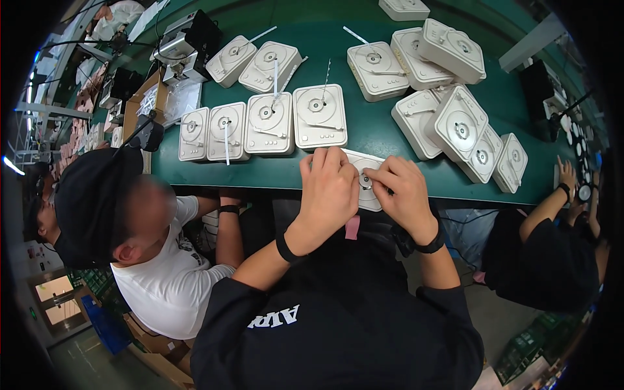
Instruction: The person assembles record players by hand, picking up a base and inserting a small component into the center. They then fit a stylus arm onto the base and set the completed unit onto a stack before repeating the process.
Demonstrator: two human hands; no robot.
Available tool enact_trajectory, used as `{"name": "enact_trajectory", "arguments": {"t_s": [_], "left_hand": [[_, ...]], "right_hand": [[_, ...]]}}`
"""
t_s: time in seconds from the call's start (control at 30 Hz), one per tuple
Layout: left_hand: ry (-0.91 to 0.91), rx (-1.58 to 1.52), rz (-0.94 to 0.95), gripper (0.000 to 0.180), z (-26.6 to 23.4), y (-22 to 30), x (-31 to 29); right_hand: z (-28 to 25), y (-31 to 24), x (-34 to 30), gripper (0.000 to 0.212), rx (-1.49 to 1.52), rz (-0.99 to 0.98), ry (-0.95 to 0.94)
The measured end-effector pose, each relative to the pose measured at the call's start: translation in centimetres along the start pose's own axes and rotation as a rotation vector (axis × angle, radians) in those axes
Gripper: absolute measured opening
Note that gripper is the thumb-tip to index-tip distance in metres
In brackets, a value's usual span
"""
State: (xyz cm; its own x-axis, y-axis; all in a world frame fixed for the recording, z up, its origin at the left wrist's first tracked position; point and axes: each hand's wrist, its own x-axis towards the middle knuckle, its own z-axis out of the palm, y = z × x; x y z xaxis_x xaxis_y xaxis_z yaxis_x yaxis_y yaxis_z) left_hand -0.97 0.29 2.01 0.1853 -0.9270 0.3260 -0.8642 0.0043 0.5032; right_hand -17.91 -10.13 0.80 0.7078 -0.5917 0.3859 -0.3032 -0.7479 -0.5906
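A cream turntable-shaped unit (370, 200) sits tilted at the table's near edge, in front of my body. My left hand (328, 188) is closed over its left side, with the fingers curled and the fingertips partly hidden. My right hand (404, 195) bends over the right side. Its index finger reaches the round metal hub (366, 180) in the middle of the unit, and the fingers are drawn together. Whether anything small is between them I cannot make out. Just beyond my left hand stands another cream unit (320, 117) with a thin strip rising from its hub.
More cream units stand in a row at left (269, 123), and others are stacked at right (460, 123), on the green table (370, 133). A person in white (162, 279) sits close at my left. A cardboard box (146, 97) and a machine (188, 45) are at far left.
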Motion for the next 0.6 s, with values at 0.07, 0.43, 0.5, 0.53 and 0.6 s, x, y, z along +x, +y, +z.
{"name": "enact_trajectory", "arguments": {"t_s": [0.07, 0.43, 0.5, 0.53, 0.6], "left_hand": [[0.010, 0.007, 0.038, 0.015, 0.0, -0.1, 0.1], [-0.112, 0.405, 0.285, 0.026, -0.1, 1.4, -0.4], [-0.201, 0.489, 0.302, 0.027, -0.4, 2.2, -0.5], [-0.245, 0.531, 0.310, 0.027, -0.4, 2.4, -0.5], [-0.219, 0.522, 0.287, 0.028, -0.1, 2.6, -0.6]], "right_hand": [[-0.1, 0.3, -0.1, 0.019, 0.009, -0.024, -0.013], [-0.9, -0.3, 0.6, 0.017, 0.070, -0.002, -0.087], [-1.0, -0.6, 0.5, 0.017, 0.058, -0.005, -0.087], [-0.9, -0.6, 0.3, 0.018, 0.051, 0.001, -0.080], [-0.8, -0.9, -0.1, 0.020, 0.039, 0.011, -0.065]]}}
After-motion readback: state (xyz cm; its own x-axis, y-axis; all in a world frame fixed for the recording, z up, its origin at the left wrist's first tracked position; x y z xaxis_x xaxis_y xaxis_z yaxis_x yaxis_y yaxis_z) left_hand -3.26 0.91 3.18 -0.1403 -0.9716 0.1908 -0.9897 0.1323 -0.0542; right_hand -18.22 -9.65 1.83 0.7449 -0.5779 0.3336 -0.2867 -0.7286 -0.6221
